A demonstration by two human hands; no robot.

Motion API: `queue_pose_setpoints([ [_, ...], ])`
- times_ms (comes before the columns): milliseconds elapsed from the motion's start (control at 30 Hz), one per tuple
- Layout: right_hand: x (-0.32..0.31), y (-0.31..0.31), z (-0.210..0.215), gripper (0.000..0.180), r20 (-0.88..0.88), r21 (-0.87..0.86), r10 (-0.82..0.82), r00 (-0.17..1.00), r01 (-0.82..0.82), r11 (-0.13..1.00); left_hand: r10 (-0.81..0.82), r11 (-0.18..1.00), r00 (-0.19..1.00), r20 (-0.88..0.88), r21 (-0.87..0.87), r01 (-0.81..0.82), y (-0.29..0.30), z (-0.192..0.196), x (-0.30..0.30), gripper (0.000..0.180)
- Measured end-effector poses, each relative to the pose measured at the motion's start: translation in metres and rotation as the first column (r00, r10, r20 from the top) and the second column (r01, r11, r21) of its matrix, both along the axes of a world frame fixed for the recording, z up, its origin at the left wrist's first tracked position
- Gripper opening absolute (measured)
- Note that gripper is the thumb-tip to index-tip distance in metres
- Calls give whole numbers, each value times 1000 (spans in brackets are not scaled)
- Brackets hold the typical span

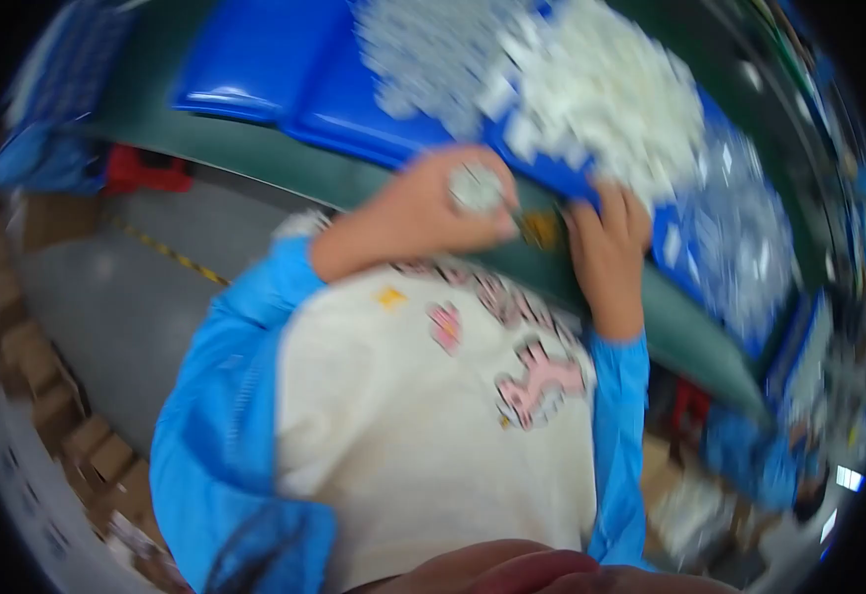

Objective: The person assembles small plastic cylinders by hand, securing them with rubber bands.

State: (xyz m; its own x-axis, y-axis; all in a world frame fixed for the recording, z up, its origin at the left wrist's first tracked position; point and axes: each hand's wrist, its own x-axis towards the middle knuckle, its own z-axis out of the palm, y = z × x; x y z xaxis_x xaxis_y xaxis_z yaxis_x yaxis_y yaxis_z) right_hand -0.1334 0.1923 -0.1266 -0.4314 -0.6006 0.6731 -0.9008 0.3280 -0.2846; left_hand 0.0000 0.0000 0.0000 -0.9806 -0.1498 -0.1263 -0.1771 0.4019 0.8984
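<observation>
My left hand point(418, 210) is closed around a round, pale whitish bundle point(476, 187), its end facing up; what it is made of is too blurred to tell. To the right, my right hand point(613, 247) reaches over the near rim of a blue tray point(564, 176). Its fingers are partly stretched and apart, with the tips beside a heap of small white pieces point(606, 94). No held thing shows in it. Between the hands, a small yellowish thing point(540, 230) lies on the green table point(344, 178).
A heap of clear plastic pieces point(433, 59) lies left of the white one, and clear bagged pieces point(735, 228) lie to the right. Blue trays point(250, 64) line the table's left. Cardboard boxes point(57, 401) stand on the floor behind a yellow-black floor stripe point(171, 252).
</observation>
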Motion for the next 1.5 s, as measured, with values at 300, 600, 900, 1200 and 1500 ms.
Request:
queue_pose_setpoints([
  [300,-19,107,66,10,686,-296,332,647,-168,940,-157,844,966,-207,480,240,74,-49,-32,42],
  [600,-21,94,66,10,804,-522,534,263,-119,845,-392,542,908,-145,761,356,92,-63,-51,42],
  [900,-14,103,87,7,712,-245,431,555,-379,892,-289,9,873,-393,910,413,99,-69,-46,47],
  [1200,-21,95,70,22,326,-888,859,-395,185,421,-310,-54,853,-421,903,426,95,-70,-51,44],
  [1500,-31,79,132,50,547,-800,693,-470,-52,597,-648,378,722,-243,720,582,74,-63,-69,44],
])
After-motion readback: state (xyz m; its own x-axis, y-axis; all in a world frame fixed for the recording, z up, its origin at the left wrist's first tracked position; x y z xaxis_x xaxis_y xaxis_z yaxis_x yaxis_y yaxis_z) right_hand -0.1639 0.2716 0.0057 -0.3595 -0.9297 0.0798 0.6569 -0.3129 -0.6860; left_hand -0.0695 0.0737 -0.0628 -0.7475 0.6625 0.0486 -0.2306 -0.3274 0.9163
